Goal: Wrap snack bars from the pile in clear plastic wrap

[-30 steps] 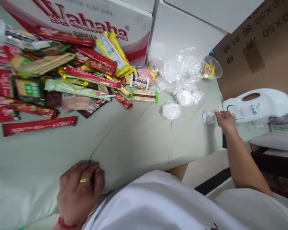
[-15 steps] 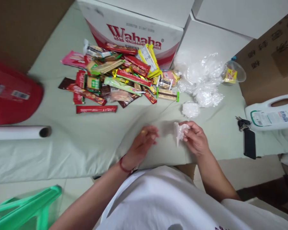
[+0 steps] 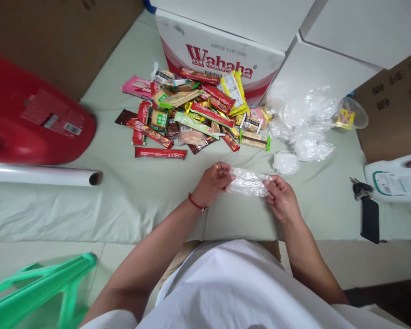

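Table (image 3: 157,205), pale green cover, with tiled floor (image 3: 315,260) along its near edge. Clock hours read from the film between your hands.

Clear film (image 3: 249,183), crinkled: one piece, above the table near its front, drawn out flat between your hands.

Left hand (image 3: 215,183): closed to a pinch on the film's left end; red cord (image 3: 197,202) at the wrist. Right hand (image 3: 281,195): thumb and fingers pinched closed on the film's right end.

11 to 12 o'clock: Wahaha carton (image 3: 222,52), white and red. Against its front, spreading toward 10 o'clock, a pile of snacks (image 3: 197,121) in mixed wrappers; one red stick (image 3: 160,153) just beside the near side.

1 o'clock: white boxes (image 3: 315,68). Before them, a heap of clear plastic (image 3: 304,121).

2 o'clock: small plastic bundle (image 3: 286,163), near your right hand; farther out, clear tub (image 3: 360,114) with yellow packet (image 3: 345,119), beside a brown carton (image 3: 393,114).

3 o'clock: white jug (image 3: 397,182), lying on its side; keys (image 3: 361,188); flat black item (image 3: 370,219) just below the keys.

8 o'clock: green stool (image 3: 44,285), on the floor.

9 o'clock: white roll (image 3: 44,175), end toward you; just beyond it, red jug (image 3: 55,116).

10 o'clock: second brown carton (image 3: 61,41).
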A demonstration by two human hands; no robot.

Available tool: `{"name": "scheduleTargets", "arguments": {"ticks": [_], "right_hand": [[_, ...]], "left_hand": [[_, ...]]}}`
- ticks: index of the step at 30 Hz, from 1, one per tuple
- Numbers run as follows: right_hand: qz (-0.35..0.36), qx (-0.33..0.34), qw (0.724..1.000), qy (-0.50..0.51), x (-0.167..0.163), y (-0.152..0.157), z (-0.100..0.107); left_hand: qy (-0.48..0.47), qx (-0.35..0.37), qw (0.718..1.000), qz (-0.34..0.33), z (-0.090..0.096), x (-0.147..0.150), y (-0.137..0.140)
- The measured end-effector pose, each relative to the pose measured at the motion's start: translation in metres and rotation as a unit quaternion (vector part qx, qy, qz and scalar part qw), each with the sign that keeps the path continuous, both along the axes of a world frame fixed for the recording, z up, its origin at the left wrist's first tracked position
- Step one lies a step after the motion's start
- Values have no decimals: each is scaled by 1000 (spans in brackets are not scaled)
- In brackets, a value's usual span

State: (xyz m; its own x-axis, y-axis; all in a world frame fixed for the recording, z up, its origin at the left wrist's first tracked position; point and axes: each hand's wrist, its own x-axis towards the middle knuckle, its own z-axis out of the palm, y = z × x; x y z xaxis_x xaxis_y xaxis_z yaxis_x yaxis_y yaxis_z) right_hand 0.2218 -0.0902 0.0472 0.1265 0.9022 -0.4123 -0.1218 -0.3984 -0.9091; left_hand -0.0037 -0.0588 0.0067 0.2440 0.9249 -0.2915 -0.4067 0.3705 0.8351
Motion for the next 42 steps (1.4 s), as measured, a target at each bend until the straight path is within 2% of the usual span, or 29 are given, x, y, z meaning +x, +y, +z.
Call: {"name": "scheduleTargets", "arguments": {"ticks": [3, 5, 6, 8, 10, 11, 13, 15, 17, 20, 21, 23, 26, 30, 34, 38, 42], "right_hand": [[-20, 68, 986, -154, 7, -5, -8], [-28, 164, 946, -279, 9, -10, -10], [-9, 216, 919, -329, 9, -13, -10], [78, 304, 864, -395, 5, -16, -9], [176, 356, 810, -431, -3, -16, -11], [206, 369, 791, -443, -8, -15, -13], [223, 378, 780, -447, -17, -13, -19], [215, 369, 801, -420, -24, -11, -25], [187, 330, 849, -369, -30, -10, -26], [92, 217, 934, -268, -38, -10, -22], [60, 179, 954, -234, -40, -9, -20], [27, 126, 976, -177, -46, -8, -17], [39, 107, 987, -113, -53, -7, -17], [63, 112, 990, -60, -59, -6, -19], [30, 117, 991, -59, -57, -3, -15], [-8, 121, 991, -57, -52, -1, -10], [9, 137, 988, -77, -53, -4, -13]], "left_hand": [[34, 16, 999, 15, 2, -2, 2], [47, 16, 999, 13, 4, -2, 3], [50, 14, 999, 9, 5, -2, 3], [52, 9, 999, -1, 7, -2, 4], [52, 10, 999, -8, 7, -2, 4], [52, 13, 999, -10, 7, -2, 4], [51, 19, 998, -11, 6, -1, 5], [42, 28, 999, -4, 4, -1, 5], [17, 30, 999, 11, 3, -1, 5], [-19, 22, 999, 41, 2, -1, 4], [-20, 25, 999, 41, 3, -1, 4], [0, 51, 999, 11, 2, -1, 2], [58, 107, 991, -61, 0, 1, -2], [74, 129, 983, -105, -9, 4, -4], [77, 146, 981, -101, -17, 3, -1], [74, 144, 982, -98, -15, 2, 1], [62, 126, 987, -76, -8, 3, 0]]}}
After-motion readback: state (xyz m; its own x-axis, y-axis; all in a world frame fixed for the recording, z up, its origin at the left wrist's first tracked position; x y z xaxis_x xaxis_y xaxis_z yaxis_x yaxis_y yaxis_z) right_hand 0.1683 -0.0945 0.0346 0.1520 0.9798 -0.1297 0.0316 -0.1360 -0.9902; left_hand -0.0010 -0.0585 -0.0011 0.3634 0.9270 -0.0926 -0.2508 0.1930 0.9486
